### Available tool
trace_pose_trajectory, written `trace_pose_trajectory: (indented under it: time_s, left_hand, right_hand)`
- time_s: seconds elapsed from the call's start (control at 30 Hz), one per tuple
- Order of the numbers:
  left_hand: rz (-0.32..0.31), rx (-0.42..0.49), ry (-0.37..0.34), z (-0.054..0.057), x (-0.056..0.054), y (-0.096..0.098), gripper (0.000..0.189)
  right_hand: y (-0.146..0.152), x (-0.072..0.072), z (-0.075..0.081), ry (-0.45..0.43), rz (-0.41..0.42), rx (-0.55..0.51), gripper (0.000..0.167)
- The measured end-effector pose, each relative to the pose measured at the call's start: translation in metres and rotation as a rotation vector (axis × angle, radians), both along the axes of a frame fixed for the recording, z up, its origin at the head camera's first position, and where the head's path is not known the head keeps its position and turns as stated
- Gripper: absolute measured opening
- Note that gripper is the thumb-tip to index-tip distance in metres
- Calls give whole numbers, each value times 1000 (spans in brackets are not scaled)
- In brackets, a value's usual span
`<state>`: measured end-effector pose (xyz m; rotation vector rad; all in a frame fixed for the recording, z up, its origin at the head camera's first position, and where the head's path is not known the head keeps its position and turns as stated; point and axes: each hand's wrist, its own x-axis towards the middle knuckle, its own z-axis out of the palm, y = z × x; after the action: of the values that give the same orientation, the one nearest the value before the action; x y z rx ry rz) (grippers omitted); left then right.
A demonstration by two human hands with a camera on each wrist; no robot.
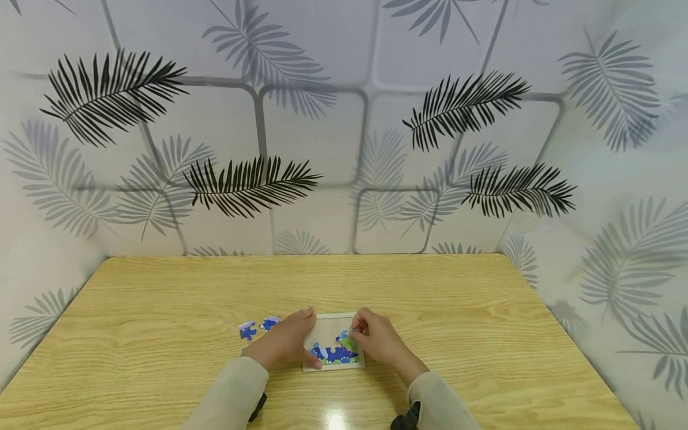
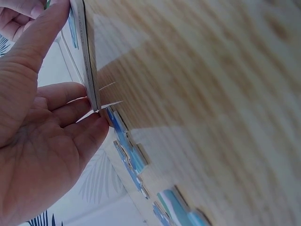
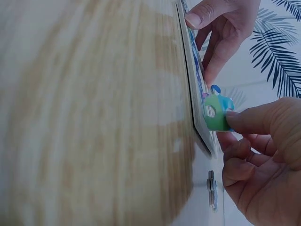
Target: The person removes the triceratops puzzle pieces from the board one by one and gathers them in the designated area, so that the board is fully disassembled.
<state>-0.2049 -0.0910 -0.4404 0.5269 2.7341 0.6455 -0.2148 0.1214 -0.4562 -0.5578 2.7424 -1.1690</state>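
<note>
A shallow white-rimmed puzzle tray (image 1: 334,366) lies on the table, its near part filled with blue, purple and green pieces and its far part bare. My left hand (image 1: 287,339) holds the tray's left side, thumb at the near edge and fingers toward the far one. Between thumb and fingers, my right hand (image 1: 381,340) pinches a green and light-blue puzzle piece (image 3: 217,123). In the right wrist view that piece stands tilted up over the tray's right side. Part of it is hidden by the thumb.
Loose blue and white puzzle pieces (image 1: 247,330) lie left of the tray, some partly behind the left hand. In the right wrist view another loose piece (image 3: 211,190) lies beyond the tray. The wooden table (image 1: 451,298) meets a leaf-patterned wall covering (image 1: 322,221) at its back.
</note>
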Motion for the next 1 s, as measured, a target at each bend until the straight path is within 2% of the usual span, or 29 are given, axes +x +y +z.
trace_pose_trajectory:
  time_s: [0.33, 0.67, 1.0]
  left_hand:
    - [-5, -11, 6, 0, 0, 1, 99]
    - [-6, -10, 10, 2, 1, 1, 99]
    - [12, 9, -6, 5, 3, 1, 98]
  right_hand:
    - [2, -2, -4, 27, -43, -7, 6]
    - [14, -5, -6, -3, -111, -72, 6]
    - [36, -9, -5, -9, -225, -118, 5]
